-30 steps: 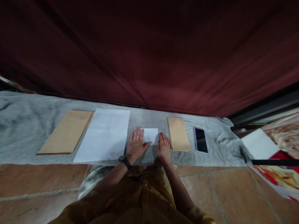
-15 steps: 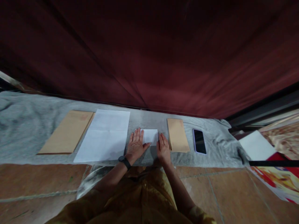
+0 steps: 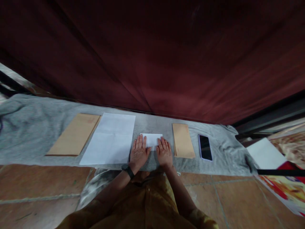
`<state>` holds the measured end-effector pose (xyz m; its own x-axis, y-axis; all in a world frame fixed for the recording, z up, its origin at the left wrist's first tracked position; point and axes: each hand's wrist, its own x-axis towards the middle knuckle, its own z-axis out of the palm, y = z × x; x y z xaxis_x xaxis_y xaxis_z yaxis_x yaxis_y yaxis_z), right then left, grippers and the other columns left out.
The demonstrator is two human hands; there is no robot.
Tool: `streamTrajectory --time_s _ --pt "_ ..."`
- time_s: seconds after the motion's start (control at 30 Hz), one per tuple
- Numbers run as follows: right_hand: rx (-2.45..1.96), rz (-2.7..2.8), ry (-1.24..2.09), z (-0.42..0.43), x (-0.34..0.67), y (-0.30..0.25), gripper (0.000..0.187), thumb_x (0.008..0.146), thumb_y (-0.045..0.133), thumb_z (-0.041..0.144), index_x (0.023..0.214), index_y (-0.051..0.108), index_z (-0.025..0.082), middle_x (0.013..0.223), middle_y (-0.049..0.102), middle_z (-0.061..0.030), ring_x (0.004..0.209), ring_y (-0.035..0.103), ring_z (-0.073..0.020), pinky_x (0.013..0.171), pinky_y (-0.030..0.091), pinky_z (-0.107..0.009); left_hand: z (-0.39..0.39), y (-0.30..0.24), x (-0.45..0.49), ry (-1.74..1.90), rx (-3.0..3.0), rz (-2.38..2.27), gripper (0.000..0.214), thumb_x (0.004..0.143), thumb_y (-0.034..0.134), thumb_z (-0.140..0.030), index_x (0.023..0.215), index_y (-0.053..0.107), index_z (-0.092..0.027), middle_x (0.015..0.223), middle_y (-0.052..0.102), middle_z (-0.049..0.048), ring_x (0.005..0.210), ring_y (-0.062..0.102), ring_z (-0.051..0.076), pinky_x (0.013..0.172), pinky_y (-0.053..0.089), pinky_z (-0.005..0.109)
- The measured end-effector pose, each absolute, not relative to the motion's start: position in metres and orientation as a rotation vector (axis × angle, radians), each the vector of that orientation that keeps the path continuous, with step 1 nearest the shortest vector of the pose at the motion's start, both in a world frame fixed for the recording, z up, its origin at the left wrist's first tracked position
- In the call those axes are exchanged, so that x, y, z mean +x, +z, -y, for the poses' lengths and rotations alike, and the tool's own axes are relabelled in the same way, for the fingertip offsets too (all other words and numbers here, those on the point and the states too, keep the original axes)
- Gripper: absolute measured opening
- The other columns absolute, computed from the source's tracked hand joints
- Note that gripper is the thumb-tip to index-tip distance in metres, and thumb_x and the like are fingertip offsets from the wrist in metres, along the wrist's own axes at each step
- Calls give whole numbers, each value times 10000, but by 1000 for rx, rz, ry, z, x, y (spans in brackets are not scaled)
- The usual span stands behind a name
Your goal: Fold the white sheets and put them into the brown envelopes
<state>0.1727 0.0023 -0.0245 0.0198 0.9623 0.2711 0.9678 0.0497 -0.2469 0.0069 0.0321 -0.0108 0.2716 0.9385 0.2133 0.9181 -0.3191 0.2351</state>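
A small folded white paper [image 3: 151, 139] lies on the grey cloth [image 3: 28, 127] in front of me. My left hand [image 3: 138, 152] rests flat on the paper's near left part, fingers stretched out; a black watch sits on that wrist. Flat beside it, my right hand [image 3: 163, 151] covers the paper's near right part, fingers together and extended. Neither hand grips anything. Just right of my right hand lies a brown envelope stack [image 3: 182, 144].
Left of my hands lie a large white sheet [image 3: 111, 138] and a brown envelope [image 3: 75, 134]. A phone [image 3: 205, 147] lies screen up at the right. A dark red curtain hangs behind. A white sheet [image 3: 262, 153] and colourful print sit at far right on the tiled floor.
Both hands have slid inward onto the folded paper; my right hand moved left from beside it to on top of it. The view shifted slightly.
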Motion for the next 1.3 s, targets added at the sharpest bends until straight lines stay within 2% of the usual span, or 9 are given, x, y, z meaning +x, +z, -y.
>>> streamTrajectory --time_s 0.43,0.57,0.67,0.73,0.87,1.03,1.3 --pt "-1932 1927 -46 -1 172 -27 498 1053 396 319 1525 437 165 1595 397 -146 1470 376 -289 1194 302 -503 -13 -6 -3 596 2347 -1874 592 988 364 -248 1512 352 28 1594 342 260 1513 289 330 1215 296 513" --pt "-1918 1920 -40 -1 172 -26 489 1051 387 295 1520 444 166 1590 407 -145 1464 385 -285 1193 305 -504 -11 -6 -5 583 2498 -1687 589 967 390 -179 1537 340 -39 1633 299 202 1535 239 296 1213 323 478" --pt "-1894 1901 -21 -1 174 -25 482 1045 365 248 1509 455 154 1568 445 -138 1460 388 -267 1198 306 -492 -13 -6 -5 440 2684 -1422 555 940 376 -100 1490 450 -113 1589 410 158 1505 326 253 1208 344 453" --pt "-1867 1880 1 0 177 -25 487 1038 334 212 1505 452 138 1543 480 -137 1453 394 -248 1198 315 -478 -15 -5 -4 343 2733 -1389 542 926 379 -74 1451 502 -124 1547 469 169 1476 384 252 1201 352 462" --pt "-1821 1834 57 1 183 -27 504 1029 295 190 1513 425 138 1503 524 -133 1432 417 -228 1192 332 -474 -22 4 5 187 2779 -1356 537 914 400 -54 1436 511 -106 1530 477 203 1454 419 267 1177 374 467" --pt "-1804 1778 131 2 186 -28 494 1042 284 240 1504 437 150 1462 563 -127 1397 455 -222 1186 349 -466 -26 15 32 35 2784 -1363 533 893 402 -15 1415 511 -15 1494 480 280 1413 465 312 1138 406 481" --pt "-1759 1594 319 0 188 -28 477 1031 315 286 1429 541 153 1374 624 -146 1310 530 -258 1151 384 -520 -32 10 57 157 2699 -1426 574 873 339 19 1411 532 -40 1443 533 280 1354 520 342 1044 475 543"
